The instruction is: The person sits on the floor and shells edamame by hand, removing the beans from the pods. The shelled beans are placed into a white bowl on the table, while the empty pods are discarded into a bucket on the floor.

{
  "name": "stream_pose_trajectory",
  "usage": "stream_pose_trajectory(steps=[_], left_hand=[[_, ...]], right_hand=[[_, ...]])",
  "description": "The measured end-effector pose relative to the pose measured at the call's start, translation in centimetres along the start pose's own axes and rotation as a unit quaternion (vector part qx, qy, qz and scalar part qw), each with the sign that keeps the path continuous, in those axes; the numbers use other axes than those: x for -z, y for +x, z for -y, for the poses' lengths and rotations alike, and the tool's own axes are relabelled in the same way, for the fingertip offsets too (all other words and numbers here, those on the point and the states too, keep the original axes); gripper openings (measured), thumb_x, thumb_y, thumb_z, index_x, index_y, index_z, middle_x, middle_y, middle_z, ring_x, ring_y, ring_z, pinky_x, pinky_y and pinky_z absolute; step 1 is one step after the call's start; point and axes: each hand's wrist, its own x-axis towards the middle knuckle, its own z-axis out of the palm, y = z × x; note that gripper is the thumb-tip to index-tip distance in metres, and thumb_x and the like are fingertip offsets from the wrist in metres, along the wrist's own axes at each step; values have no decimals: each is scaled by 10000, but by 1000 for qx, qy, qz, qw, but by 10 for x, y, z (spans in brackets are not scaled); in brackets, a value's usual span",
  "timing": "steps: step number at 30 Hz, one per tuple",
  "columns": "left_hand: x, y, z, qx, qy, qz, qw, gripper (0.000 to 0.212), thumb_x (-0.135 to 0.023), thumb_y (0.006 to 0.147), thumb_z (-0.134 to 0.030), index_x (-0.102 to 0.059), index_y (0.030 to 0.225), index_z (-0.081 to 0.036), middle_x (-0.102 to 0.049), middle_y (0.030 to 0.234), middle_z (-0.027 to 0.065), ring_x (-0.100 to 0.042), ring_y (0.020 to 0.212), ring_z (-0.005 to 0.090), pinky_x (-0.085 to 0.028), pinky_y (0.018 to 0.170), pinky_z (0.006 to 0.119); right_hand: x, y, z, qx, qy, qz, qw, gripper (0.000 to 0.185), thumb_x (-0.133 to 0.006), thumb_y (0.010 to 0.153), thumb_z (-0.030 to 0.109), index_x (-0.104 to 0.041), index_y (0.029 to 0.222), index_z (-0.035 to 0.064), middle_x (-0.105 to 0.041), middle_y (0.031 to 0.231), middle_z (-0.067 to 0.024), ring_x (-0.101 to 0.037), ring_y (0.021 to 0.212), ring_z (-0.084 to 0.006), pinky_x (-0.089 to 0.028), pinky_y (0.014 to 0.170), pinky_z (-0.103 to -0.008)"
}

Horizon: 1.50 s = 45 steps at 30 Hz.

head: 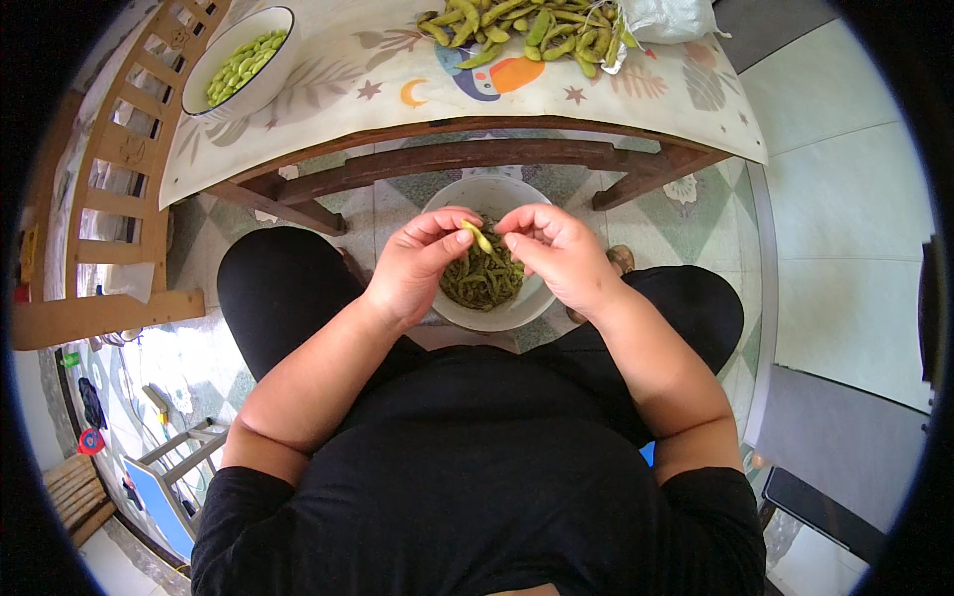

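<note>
Between my thumb and index finger, my left hand (423,257) pinches a green soybean pod (478,237) above a white bucket (447,195) on the floor. My right hand (557,255) is just right of the pod, fingers bent; whether its fingertips touch the pod or hold anything, I cannot tell. Inside the bucket lie many empty-looking pods (484,281). A pile of green pods (559,33) rests at the table's far side. Shelled green beans (246,65) fill part of a white, dark-rimmed bowl (279,78) at the table's left.
A cloth with a toucan print covers the wooden table (358,97). A white woven plastic bag (665,18) sits beside the pods. To the left stands a slatted wooden rail (119,156). The table's crossbar (477,153) runs just beyond the bucket. My knees flank the bucket.
</note>
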Motion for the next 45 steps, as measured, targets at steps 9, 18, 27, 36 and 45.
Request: stream_pose_trajectory(steps=[9,18,27,36,45], left_hand=[[-9,-5,-3,62,-15,19,998,149,-570,794,-63,-596,938,-37,-555,1029,79,-512,948,167,-391,851,303],[-9,-5,2,-54,105,7,993,77,-578,785,-36,-620,846,-13,-554,857,40,-525,804,123,-415,750,243],[-11,-6,0,-67,46,20,996,91,-552,799,-21,-615,864,-17,-554,868,44,-524,822,125,-414,758,245],[-16,-6,-2,-181,250,-34,951,137,-613,728,22,-601,860,-12,-547,883,60,-532,819,137,-442,725,244],[-15,-6,-4,-289,448,-47,845,212,-682,636,5,-620,834,-42,-554,838,70,-550,751,174,-458,641,259]], right_hand=[[-4,-1,-2,-63,52,73,994,165,-581,803,153,-584,904,23,-584,765,-13,-515,655,-64,-424,577,-193],[-12,-3,-12,-53,40,27,997,131,-601,788,133,-611,833,10,-612,751,-44,-527,622,-78,-434,578,-208],[-12,-3,-12,-87,216,81,969,183,-529,841,191,-604,847,24,-609,763,-58,-518,610,-86,-428,584,-215],[-18,-5,-19,-23,96,6,995,192,-477,870,194,-570,848,27,-584,723,-33,-488,586,-64,-399,557,-189],[-22,-7,-20,91,-37,-82,992,151,-509,848,131,-564,839,-9,-582,703,-22,-499,605,-53,-412,551,-191]])
